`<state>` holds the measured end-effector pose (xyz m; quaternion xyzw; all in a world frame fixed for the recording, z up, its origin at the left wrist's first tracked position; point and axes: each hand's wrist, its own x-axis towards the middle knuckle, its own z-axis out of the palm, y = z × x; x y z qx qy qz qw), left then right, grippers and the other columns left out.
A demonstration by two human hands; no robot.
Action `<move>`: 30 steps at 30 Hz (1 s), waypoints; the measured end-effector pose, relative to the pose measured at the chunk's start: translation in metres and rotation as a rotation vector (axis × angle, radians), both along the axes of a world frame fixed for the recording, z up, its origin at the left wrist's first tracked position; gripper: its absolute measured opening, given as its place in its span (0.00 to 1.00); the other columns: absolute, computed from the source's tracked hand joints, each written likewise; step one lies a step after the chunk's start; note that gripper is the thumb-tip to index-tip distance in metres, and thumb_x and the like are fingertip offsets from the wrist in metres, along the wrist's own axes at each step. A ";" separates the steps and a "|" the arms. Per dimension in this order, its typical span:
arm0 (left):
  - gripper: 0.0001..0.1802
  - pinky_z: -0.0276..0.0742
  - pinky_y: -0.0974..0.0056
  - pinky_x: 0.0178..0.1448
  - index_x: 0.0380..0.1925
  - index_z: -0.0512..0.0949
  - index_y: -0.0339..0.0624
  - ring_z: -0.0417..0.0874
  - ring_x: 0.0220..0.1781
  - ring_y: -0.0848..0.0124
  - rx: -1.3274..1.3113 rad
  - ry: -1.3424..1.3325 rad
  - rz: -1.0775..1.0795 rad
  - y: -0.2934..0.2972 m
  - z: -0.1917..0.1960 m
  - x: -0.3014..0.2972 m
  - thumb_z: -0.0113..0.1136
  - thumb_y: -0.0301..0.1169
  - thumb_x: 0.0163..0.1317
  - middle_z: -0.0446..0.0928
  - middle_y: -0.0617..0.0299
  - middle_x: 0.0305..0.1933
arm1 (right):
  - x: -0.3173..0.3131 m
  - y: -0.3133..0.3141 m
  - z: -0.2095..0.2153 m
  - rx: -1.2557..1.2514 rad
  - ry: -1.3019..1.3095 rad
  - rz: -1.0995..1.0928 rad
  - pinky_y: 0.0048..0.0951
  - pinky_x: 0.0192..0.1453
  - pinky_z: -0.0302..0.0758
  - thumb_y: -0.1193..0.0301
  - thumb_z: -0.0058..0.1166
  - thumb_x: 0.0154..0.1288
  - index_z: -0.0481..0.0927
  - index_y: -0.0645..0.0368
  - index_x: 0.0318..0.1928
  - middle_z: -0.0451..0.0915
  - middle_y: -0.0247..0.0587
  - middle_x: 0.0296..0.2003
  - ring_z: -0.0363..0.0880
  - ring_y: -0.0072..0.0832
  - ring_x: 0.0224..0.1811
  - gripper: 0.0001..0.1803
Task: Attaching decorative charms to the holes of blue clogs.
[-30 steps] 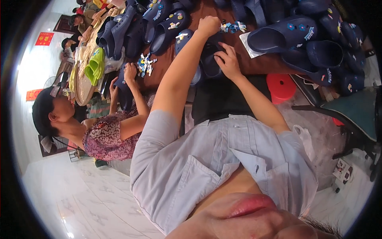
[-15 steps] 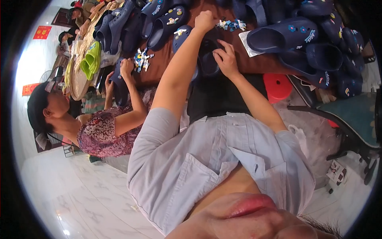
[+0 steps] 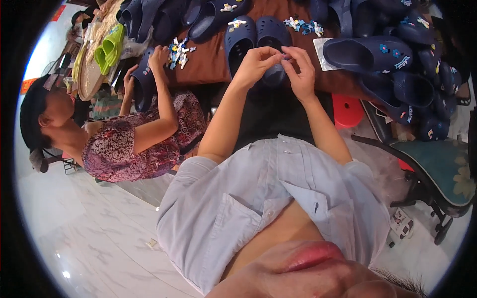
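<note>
My left hand (image 3: 257, 66) and my right hand (image 3: 301, 73) meet over the near end of a navy clog (image 3: 273, 35). Their fingertips come together around something very small, mostly hidden, that I cannot make out. Both hands are closed in a pinch. Left of that clog stands its navy mate (image 3: 237, 45), toe pointing away, with a white and yellow charm on its top. The clog under my hands shows bare holes on its toe. A small pile of blue and white charms (image 3: 304, 27) lies just beyond, to the right.
Navy clogs (image 3: 370, 53) are heaped on the right, more (image 3: 211, 20) at the far left of the brown tabletop (image 3: 201, 64). At left a co-worker (image 3: 129, 144) handles a clog beside another charm pile (image 3: 180, 53). Green clogs (image 3: 109, 48), a red stool (image 3: 346, 111) and a chair (image 3: 437, 164) surround.
My left hand has drawn back from the far side of the table to meet my right hand above the clog. The view has shifted slightly, showing both clogs' toes.
</note>
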<state>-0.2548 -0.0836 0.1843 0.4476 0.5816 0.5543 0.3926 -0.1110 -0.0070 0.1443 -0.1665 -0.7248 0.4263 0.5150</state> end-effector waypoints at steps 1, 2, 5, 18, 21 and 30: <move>0.13 0.70 0.73 0.43 0.42 0.82 0.32 0.75 0.38 0.81 -0.016 -0.012 -0.004 -0.002 -0.002 0.001 0.61 0.32 0.67 0.81 0.67 0.36 | 0.000 -0.001 0.004 0.012 -0.039 0.037 0.29 0.49 0.75 0.77 0.59 0.62 0.82 0.59 0.50 0.79 0.42 0.47 0.78 0.34 0.48 0.14; 0.13 0.70 0.73 0.44 0.42 0.82 0.32 0.75 0.38 0.81 -0.031 -0.022 0.008 -0.004 -0.004 0.001 0.61 0.33 0.67 0.81 0.67 0.36 | -0.001 -0.004 0.005 -0.032 -0.029 0.037 0.27 0.47 0.75 0.78 0.59 0.62 0.83 0.60 0.46 0.79 0.41 0.44 0.79 0.31 0.44 0.12; 0.14 0.70 0.74 0.45 0.42 0.82 0.32 0.75 0.38 0.81 -0.041 -0.044 0.018 -0.006 -0.008 0.002 0.61 0.34 0.67 0.80 0.68 0.35 | -0.001 -0.008 0.004 -0.118 -0.044 0.044 0.26 0.45 0.76 0.78 0.60 0.61 0.83 0.61 0.44 0.79 0.40 0.42 0.79 0.28 0.42 0.10; 0.08 0.76 0.55 0.50 0.36 0.83 0.40 0.80 0.46 0.57 0.235 0.983 0.502 -0.015 -0.017 -0.005 0.62 0.24 0.56 0.81 0.55 0.36 | -0.027 0.108 -0.032 0.266 -0.378 -0.320 0.44 0.44 0.73 0.78 0.58 0.57 0.78 0.63 0.34 0.78 0.50 0.34 0.77 0.50 0.41 0.05; 0.07 0.76 0.56 0.52 0.37 0.83 0.40 0.80 0.48 0.57 0.237 0.995 0.535 -0.024 -0.023 -0.007 0.63 0.25 0.58 0.81 0.56 0.40 | -0.045 0.123 -0.040 0.354 -0.479 -0.388 0.46 0.46 0.73 0.79 0.56 0.57 0.79 0.62 0.35 0.78 0.52 0.35 0.77 0.52 0.40 0.05; 0.20 0.73 0.48 0.59 0.51 0.81 0.51 0.73 0.58 0.43 -0.002 1.115 0.399 -0.027 -0.053 0.001 0.65 0.33 0.56 0.71 0.37 0.56 | -0.078 0.149 -0.035 0.524 -0.768 -0.359 0.46 0.58 0.71 0.73 0.60 0.56 0.84 0.51 0.45 0.80 0.40 0.48 0.73 0.45 0.53 0.14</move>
